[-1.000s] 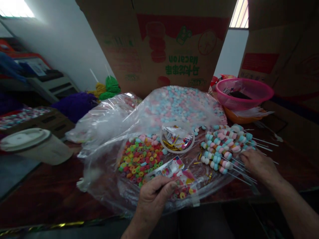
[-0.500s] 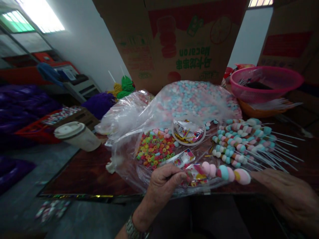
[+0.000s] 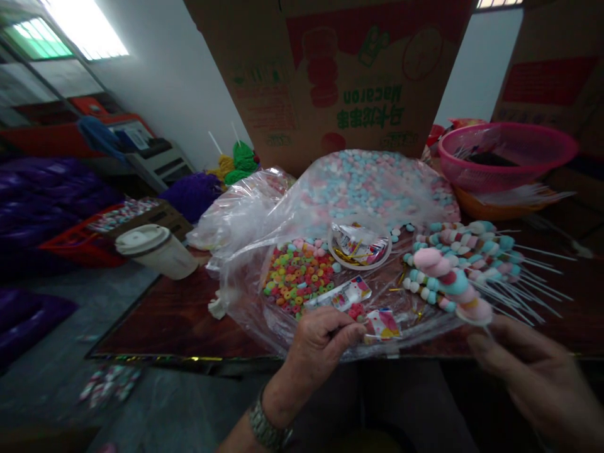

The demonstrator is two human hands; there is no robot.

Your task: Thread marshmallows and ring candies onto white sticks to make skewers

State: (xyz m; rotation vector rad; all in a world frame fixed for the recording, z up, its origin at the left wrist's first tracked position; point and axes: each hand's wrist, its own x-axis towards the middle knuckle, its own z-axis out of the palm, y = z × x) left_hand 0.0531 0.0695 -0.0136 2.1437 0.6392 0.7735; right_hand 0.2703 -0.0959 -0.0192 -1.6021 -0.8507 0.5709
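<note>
Item: candy skewer (image 3: 453,277), pink and blue marshmallows, at 3 o'clock, its stick running toward the right hand (image 3: 528,371), fingers apart, grip unclear. Left hand (image 3: 323,349) at 6 o'clock, fingers curled together, just beside a printed candy wrapper (image 3: 382,324). Judged step: skewer raised over the wrappers; next move calls for a steady hold on the stick.

A skewer of pink, blue and yellow marshmallow candies (image 3: 450,280) slants upward from the right hand (image 3: 528,371), its lower end held at the fingertips. The left hand (image 3: 321,352) is curled, and a small printed pink-and-white candy packet (image 3: 383,324) lies just beside its fingertips.
</note>
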